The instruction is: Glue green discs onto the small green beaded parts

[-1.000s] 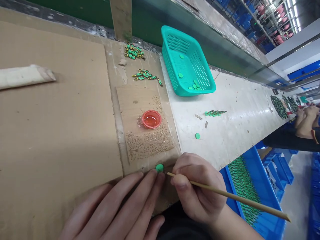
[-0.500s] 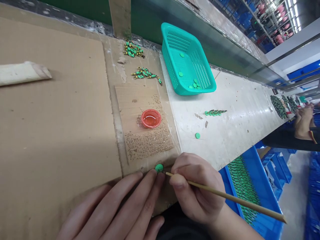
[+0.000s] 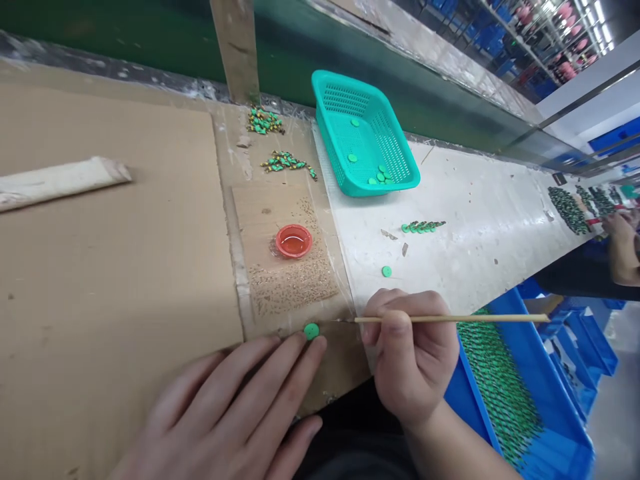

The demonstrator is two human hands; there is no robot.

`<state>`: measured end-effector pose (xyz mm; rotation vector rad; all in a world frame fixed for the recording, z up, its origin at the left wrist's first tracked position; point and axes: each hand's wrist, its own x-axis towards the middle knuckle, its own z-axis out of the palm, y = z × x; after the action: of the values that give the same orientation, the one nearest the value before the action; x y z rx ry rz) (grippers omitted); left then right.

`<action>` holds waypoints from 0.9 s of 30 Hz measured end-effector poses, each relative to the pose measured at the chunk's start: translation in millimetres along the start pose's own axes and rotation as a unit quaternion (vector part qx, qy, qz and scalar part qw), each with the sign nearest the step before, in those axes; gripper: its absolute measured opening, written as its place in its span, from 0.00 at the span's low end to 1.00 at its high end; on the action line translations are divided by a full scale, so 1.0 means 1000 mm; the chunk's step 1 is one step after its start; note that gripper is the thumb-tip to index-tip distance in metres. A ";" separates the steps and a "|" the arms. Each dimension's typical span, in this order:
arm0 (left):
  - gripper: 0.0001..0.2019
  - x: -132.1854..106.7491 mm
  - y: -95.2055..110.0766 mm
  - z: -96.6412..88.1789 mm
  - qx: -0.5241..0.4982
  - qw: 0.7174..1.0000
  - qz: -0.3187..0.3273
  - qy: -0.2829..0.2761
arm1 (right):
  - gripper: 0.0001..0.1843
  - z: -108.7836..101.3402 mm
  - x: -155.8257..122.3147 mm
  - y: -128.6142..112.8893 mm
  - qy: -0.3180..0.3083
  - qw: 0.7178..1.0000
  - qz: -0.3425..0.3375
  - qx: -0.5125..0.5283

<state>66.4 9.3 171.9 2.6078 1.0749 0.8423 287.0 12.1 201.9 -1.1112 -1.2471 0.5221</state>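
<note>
My left hand (image 3: 235,407) lies flat on the cardboard, fingers stretched out. Its fingertips touch the lower edge of a small green disc (image 3: 311,331) like a button with tiny holes. My right hand (image 3: 413,340) pinches a thin wooden stick (image 3: 490,318) between thumb and fingers. A fine point runs from the stick's left end toward the disc, apart from it. Beyond the hands, a red cup (image 3: 294,241) with liquid in it stands on a cardboard piece (image 3: 265,207) dotted with small brownish drops. Another green disc (image 3: 387,271) lies on the white tabletop.
A turquoise basket (image 3: 367,190) holds several green discs. Small green, yellow and dark pieces (image 3: 284,162) lie heaped left of it. A row of assembled pieces (image 3: 423,227) lies on the tabletop. A blue bin (image 3: 560,433) stands at right. Far right, another person's arm (image 3: 623,250) shows.
My right hand has drawn the stick right, away from the disc, and turned it nearly level. My left hand stays at the disc. The whole view has shifted slightly.
</note>
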 end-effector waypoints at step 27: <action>0.22 0.001 -0.028 -0.045 -0.027 0.944 -0.251 0.212 | 0.13 -0.065 -0.030 -0.010 -0.112 0.968 -0.062 -0.215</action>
<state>25.0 28.0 198.2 1.9908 1.6961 1.2946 336.3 -41.2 200.9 -1.3497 -1.6689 0.2908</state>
